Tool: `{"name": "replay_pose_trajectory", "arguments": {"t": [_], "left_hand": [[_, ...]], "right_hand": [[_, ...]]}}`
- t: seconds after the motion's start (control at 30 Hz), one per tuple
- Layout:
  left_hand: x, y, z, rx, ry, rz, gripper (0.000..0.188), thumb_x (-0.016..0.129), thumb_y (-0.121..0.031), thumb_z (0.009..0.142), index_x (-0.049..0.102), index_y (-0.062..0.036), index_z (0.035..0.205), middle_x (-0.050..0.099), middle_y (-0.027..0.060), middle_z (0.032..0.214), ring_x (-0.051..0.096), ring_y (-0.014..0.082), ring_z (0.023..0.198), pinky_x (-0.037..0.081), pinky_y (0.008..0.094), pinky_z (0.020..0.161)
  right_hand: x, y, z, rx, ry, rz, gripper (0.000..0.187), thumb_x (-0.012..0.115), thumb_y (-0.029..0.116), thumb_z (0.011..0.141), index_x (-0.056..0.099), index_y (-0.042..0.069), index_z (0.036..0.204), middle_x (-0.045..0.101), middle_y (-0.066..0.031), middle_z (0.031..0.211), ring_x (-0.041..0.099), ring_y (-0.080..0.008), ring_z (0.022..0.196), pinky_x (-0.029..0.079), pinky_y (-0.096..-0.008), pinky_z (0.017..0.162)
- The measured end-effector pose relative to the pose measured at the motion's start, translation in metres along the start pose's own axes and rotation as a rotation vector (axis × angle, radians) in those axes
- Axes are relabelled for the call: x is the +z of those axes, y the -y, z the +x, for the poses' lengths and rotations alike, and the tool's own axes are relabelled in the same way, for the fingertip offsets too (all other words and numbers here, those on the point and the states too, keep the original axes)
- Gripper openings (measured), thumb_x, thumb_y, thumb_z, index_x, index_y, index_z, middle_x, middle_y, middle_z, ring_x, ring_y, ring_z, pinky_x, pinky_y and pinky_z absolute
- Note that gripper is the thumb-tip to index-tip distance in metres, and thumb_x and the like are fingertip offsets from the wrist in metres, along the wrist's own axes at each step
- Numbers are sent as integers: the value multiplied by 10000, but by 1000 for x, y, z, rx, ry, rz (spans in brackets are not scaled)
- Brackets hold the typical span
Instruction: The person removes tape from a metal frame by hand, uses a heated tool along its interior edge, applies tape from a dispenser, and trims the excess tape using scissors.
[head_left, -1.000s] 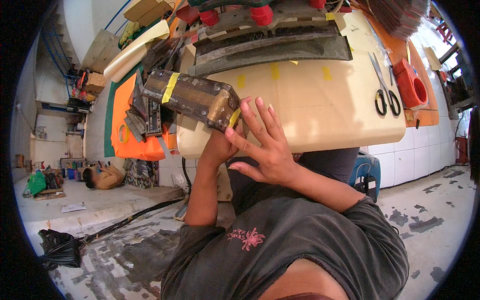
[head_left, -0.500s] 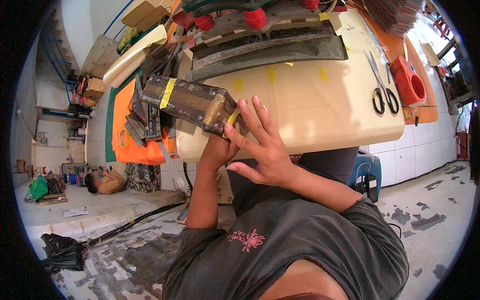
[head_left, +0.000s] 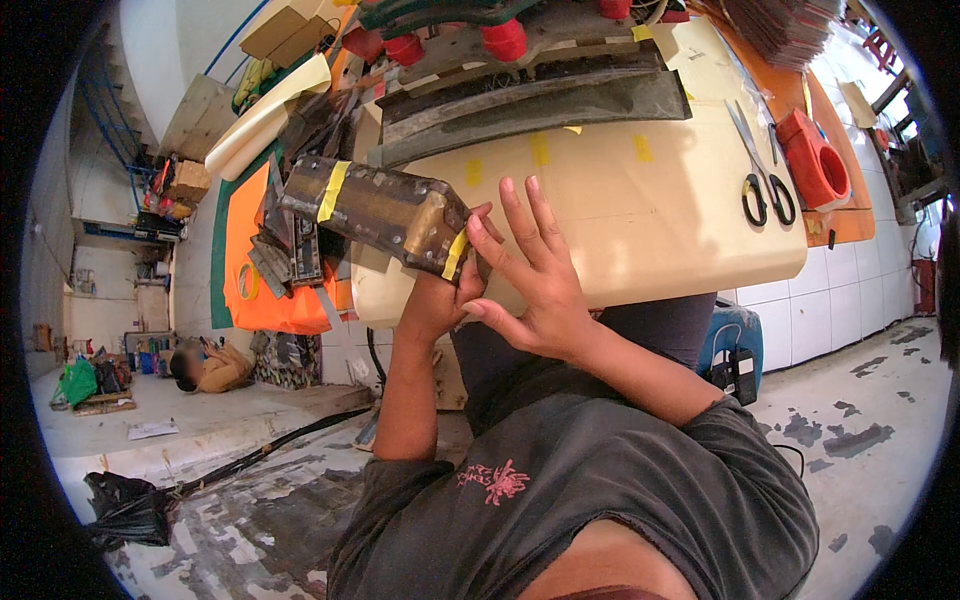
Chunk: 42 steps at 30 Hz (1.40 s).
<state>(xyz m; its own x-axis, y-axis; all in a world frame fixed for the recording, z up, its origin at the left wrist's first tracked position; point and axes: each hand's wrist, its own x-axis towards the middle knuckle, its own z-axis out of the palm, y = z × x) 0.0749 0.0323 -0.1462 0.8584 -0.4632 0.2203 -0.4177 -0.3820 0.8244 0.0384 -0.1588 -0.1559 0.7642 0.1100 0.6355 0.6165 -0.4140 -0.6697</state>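
Note:
A long, worn brown box-like piece (head_left: pixel 375 210) with rivet-like spots is tilted over the left part of the cream-covered table (head_left: pixel 600 235). Two strips of yellow tape cross it, one near each end. My left hand (head_left: pixel 440 300) is wrapped round its near right end from below, with part of the fingers hidden behind it. Beside that same end my right hand (head_left: pixel 535 275) is held up, fingers spread and nothing in it. Whether its fingertips brush the taped end I cannot tell.
Dark curved strips (head_left: pixel 540 105) lie at the table's back, below a green machine part with red knobs (head_left: pixel 503 42). Scissors (head_left: pixel 762 190) and a red tape dispenser (head_left: pixel 815 165) are at the right. Orange sheeting (head_left: pixel 285 300) holds dark pieces at left. A person (head_left: pixel 220 368) is farther off.
My right hand has shifted slightly right, its fingers now pointing more upward and away from the brown piece's end. My left hand keeps its hold, and the piece has barely moved.

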Motion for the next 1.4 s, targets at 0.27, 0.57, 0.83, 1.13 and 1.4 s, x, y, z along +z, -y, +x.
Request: {"name": "replay_pose_trajectory", "arguments": {"t": [0.27,0.57,0.83,1.13,1.4], "left_hand": [[-2,-11,4,33,18,-52,539,476,-109,997,468,8,1522,612,122,1216,608,242,1125,474,377,1026],[4,-4,0,85,-22,-63,526,478,-124,976,509,34,1478,616,145,1310,561,299,1314,364,444,1198],[15,4,-14,27,-171,-54,662,537,-383,1054,457,74,1526,606,185,1424,532,300,1380,349,438,1200],[0,13,-44,27,-103,228,656,654,-567,996,630,31,1265,660,248,1156,612,489,1082,496,478,921],[2,9,-56,156,-140,514,449,740,-385,960,681,39,1095,683,219,1158,602,437,1201,468,518,1051]], "right_hand": [[1,-10,-7,-9,26,-2,698,754,447,913,576,148,1518,269,-215,1724,231,-509,1574,265,-650,1221],[-10,-24,6,241,-15,298,408,630,-7,900,613,6,1308,691,-218,1263,625,-408,1236,499,-464,1040],[-8,-30,13,237,200,233,414,645,-40,920,594,-9,1329,729,-202,1178,703,-362,1141,529,-449,993],[-8,-28,19,266,257,177,426,653,-29,916,603,17,1337,719,-202,1146,698,-368,1099,529,-454,956],[-8,-24,18,267,195,303,529,653,3,894,564,25,1415,695,-192,1278,659,-342,1233,482,-438,1066]]}}
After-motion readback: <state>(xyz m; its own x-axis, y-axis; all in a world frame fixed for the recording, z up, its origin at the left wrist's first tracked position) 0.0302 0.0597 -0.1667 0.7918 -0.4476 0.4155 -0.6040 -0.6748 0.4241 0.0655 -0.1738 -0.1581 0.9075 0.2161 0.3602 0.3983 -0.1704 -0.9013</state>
